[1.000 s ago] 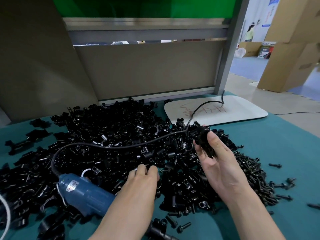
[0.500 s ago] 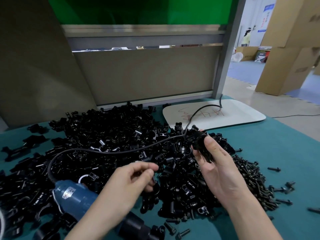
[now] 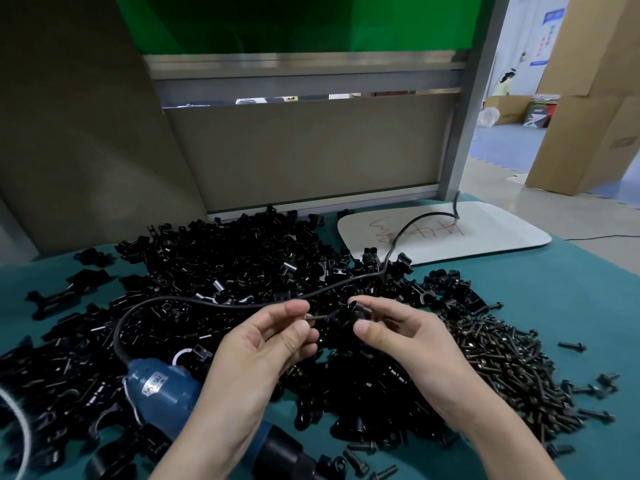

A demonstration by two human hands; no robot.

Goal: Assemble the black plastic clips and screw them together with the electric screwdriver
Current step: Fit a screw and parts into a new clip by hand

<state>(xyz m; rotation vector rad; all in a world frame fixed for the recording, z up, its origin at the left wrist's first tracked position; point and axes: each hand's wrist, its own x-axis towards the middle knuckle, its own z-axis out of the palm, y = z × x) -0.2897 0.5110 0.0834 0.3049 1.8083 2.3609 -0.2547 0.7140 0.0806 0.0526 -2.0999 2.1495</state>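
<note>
Above table (image 3: pixel 561 292), fingers (image 3: pixel 298 330) pinch screw (image 3: pixel 319 317), clip (image 3: pixel 357 311).

screwdriver (image 3: pixel 162 396) tip cropped, clip (image 3: pixel 356 315) mostly hidden

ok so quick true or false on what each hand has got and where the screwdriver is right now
1. The electric screwdriver lies on the table, and neither hand grips it. True.
2. The right hand holds a screw. False: it holds a black clip; the left hand pinches the screw.
3. A pile of loose screws lies to the right of the right hand. True.
4. The white board is blank. False: it has red scribbles on it.
5. The screw is driven fully into the black clip. False: its shank shows bare between the two hands.
</note>
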